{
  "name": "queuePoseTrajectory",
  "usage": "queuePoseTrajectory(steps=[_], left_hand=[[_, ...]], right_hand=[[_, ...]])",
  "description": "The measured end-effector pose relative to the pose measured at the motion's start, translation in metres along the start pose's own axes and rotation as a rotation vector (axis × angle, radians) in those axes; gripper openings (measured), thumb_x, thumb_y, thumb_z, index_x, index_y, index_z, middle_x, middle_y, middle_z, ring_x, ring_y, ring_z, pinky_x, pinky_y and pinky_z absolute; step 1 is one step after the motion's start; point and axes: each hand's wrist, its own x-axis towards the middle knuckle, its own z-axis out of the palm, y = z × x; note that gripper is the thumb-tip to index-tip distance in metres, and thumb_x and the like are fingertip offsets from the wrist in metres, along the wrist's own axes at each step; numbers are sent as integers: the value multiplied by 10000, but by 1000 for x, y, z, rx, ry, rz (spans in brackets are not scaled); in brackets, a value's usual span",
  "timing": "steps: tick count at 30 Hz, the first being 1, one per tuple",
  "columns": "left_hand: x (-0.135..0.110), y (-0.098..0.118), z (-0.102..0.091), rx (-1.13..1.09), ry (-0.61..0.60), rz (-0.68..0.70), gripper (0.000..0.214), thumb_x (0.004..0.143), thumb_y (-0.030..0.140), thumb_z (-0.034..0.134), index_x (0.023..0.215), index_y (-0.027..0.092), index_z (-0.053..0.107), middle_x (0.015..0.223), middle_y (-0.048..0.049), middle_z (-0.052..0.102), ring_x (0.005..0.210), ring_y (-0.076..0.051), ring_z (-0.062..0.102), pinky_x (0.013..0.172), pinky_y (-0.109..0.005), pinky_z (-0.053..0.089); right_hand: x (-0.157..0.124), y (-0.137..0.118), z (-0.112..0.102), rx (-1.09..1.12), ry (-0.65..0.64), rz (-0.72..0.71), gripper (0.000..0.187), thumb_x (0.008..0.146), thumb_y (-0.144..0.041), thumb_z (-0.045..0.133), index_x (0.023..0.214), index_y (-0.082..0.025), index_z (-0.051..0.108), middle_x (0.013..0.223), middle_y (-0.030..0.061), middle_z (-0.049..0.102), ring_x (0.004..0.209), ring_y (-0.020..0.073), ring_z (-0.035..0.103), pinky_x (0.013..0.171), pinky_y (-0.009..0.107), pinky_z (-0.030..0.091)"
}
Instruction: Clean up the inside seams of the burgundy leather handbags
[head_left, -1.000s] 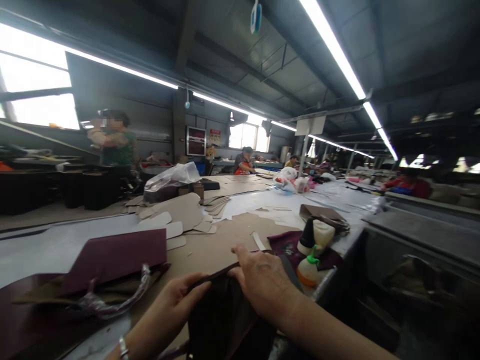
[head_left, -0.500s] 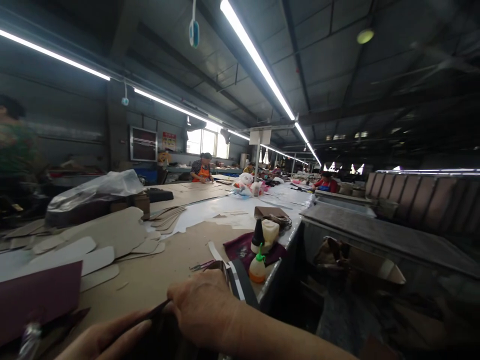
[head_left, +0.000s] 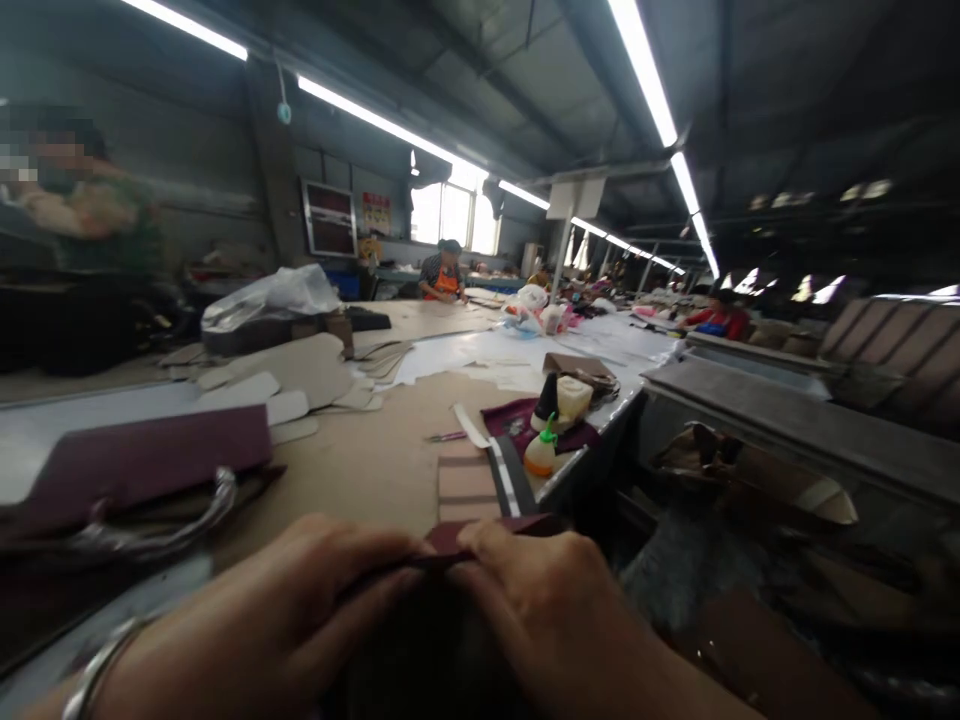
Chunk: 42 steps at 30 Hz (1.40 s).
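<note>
Near the bottom middle, my left hand (head_left: 300, 600) and my right hand (head_left: 551, 590) come close together. Each pinches the edge of a dark maroon leather-like piece (head_left: 450, 538), thumbs below and fingers on top. Its lower part falls into shadow and its full shape cannot be made out. Just beyond my right hand lie a striped brown panel (head_left: 469, 482) and a dark curved strip with a white band (head_left: 510, 475). A small squeeze bottle with a green spout (head_left: 540, 452) stands to the right of these.
At left lies a maroon bag (head_left: 165, 450) with a plastic-wrapped handle (head_left: 214, 515). Pale cut pieces (head_left: 300, 370) lie behind it. A cream bottle (head_left: 574, 398) stands on maroon cloth (head_left: 502, 420) near the table's right edge. Co-workers sit farther back; one person (head_left: 97, 205) stands at left.
My view has swung left and down. My right hand has drawn back from beside the curved strip, and both hands now pinch the maroon edge side by side.
</note>
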Motion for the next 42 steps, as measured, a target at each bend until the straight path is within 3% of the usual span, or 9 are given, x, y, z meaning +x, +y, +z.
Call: queuePoseTrajectory(steps=[4, 7, 12, 16, 19, 26, 30, 35, 42], left_hand=[[-16, 38, -1, 193, -228, 43, 195, 702, 285, 539, 825, 233, 680, 591, 29, 631, 477, -105, 538, 432, -155, 358], [-16, 44, 7, 169, -307, -24, 223, 692, 313, 533, 815, 201, 683, 575, 24, 616, 469, -104, 522, 426, -153, 348], [-1, -9, 43, 163, -517, -164, 248, 742, 285, 453, 749, 141, 654, 496, 30, 513, 444, -78, 409, 391, -143, 290], [13, -70, 69, 62, -536, -222, 280, 743, 307, 452, 777, 99, 637, 541, 20, 504, 493, -80, 395, 453, -151, 323], [18, -90, 77, 12, -527, -248, 303, 744, 333, 458, 800, 87, 627, 607, 5, 533, 547, -91, 425, 497, -157, 348], [30, -92, 84, 4, -575, -251, 321, 746, 340, 459, 826, 77, 624, 644, -8, 548, 576, -96, 436, 527, -166, 365], [37, -95, 90, 39, -583, -246, 330, 751, 344, 451, 828, 76, 627, 634, -10, 553, 562, -95, 436, 522, -172, 364], [44, -96, 94, 58, -636, -235, 336, 776, 349, 424, 857, 86, 618, 698, -23, 595, 601, -109, 481, 558, -184, 393], [51, -88, 99, 14, -654, -199, 310, 794, 309, 418, 966, 125, 598, 862, -32, 629, 780, -146, 531, 737, -219, 414]], right_hand=[[-39, -4, -11, 231, -36, 65, 278, 852, -339, 316, 860, -254, 581, 658, 3, 645, 611, 141, 609, 547, 186, 431], [-53, -2, -11, 390, -130, 130, 227, 831, -347, 371, 795, -273, 583, 655, -27, 638, 585, 127, 595, 495, 167, 412], [-60, 18, 40, 573, -286, 269, 198, 821, -337, 424, 809, -218, 582, 657, -36, 612, 611, 109, 571, 547, 171, 399], [-67, 36, 92, 534, -197, 369, 339, 766, -320, 518, 1064, -162, 488, 545, -58, 527, 545, 115, 539, 559, 197, 399], [-76, 43, 109, 511, -99, 390, 354, 775, -326, 506, 1086, -170, 443, 537, -66, 515, 537, 115, 546, 579, 204, 408], [-78, 56, 114, 293, -81, 379, 91, 800, -295, 469, 846, -220, 488, 568, -48, 569, 517, 128, 575, 502, 208, 384], [-76, 64, 119, 285, -91, 397, 116, 805, -291, 465, 888, -214, 493, 611, -32, 607, 556, 146, 601, 505, 223, 402], [-78, 71, 122, 326, -90, 352, 210, 826, -237, 438, 1008, -217, 541, 926, 22, 650, 803, 164, 616, 713, 252, 460], [-78, 74, 120, 385, -136, 411, 226, 849, -274, 390, 952, -235, 587, 857, 16, 664, 782, 154, 615, 723, 244, 451]])
